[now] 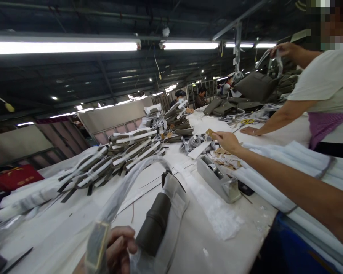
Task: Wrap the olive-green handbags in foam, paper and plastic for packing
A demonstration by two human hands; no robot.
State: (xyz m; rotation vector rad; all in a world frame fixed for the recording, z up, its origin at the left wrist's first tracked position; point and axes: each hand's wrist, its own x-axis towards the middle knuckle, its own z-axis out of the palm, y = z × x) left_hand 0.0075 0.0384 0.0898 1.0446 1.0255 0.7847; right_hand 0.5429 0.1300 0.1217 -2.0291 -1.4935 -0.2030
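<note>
My right hand [226,141] reaches across the table and pinches a small brown tag [210,132] above a heap of similar brown tags [223,155]. At the bottom, my left hand [118,247] has its fingers curled against a plastic-wrapped strap [131,171] with a gold-edged buckle [98,243]. The strap partly covers this hand, so its grip shows only in part. The strap arches over to the far end of a dark olive bag piece [154,224], which lies beside my left fingers, partly in clear wrapping. A grey tape dispenser [214,179] stands below my right forearm.
Stacked dark straps with white wrapping [125,152] lie at the left. Bundled white sheets [297,167] line the table's right side. Across the table a co-worker [322,83] lifts a dark bag [255,86], one hand on the tabletop. Yellow-handled scissors [247,121] lie nearby.
</note>
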